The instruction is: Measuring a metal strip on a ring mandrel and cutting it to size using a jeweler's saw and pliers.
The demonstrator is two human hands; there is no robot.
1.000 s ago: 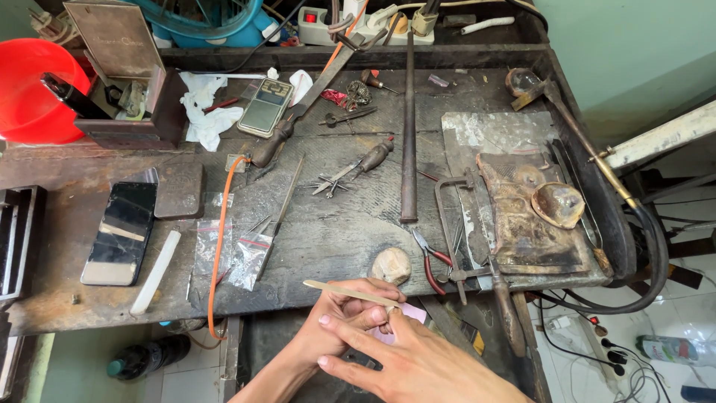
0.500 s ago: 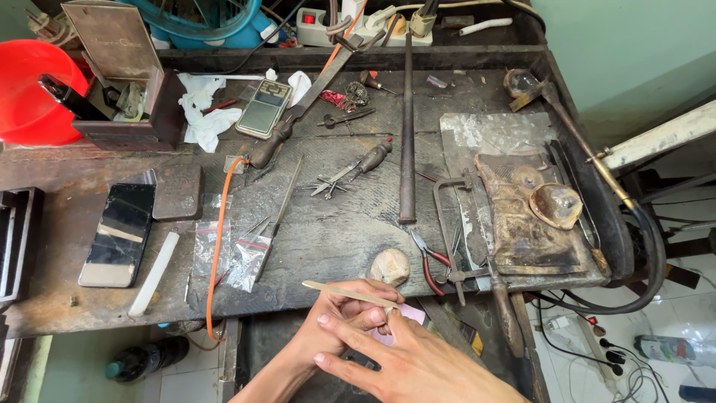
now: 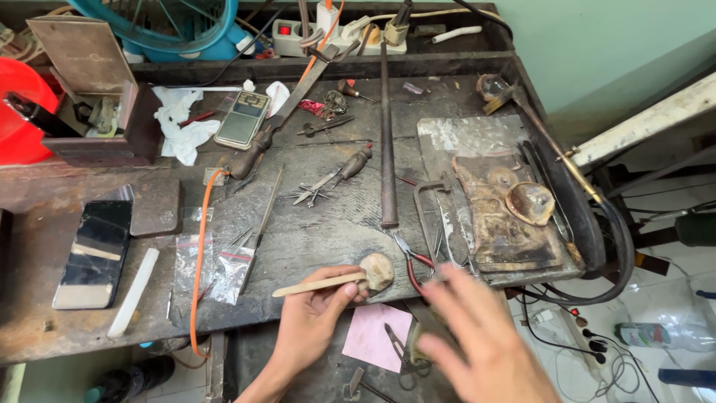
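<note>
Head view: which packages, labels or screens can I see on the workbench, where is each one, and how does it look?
Phone: left side of the bench, flat, black rectangle, dark screen.
Pocket scale: upper middle-left, beside white cloth, grey rectangle with a small display.
Plastic bags: left of the left hand, small, clear, red-striped tops.
Pink paper: below the bench edge, plain square.

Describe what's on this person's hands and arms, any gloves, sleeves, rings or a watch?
Both are bare. The left hand shows no glove or ring, and its forearm has no sleeve or watch. The right hand is motion-blurred, but also looks ungloved, with no ring visible; its wrist is out of frame.
</note>
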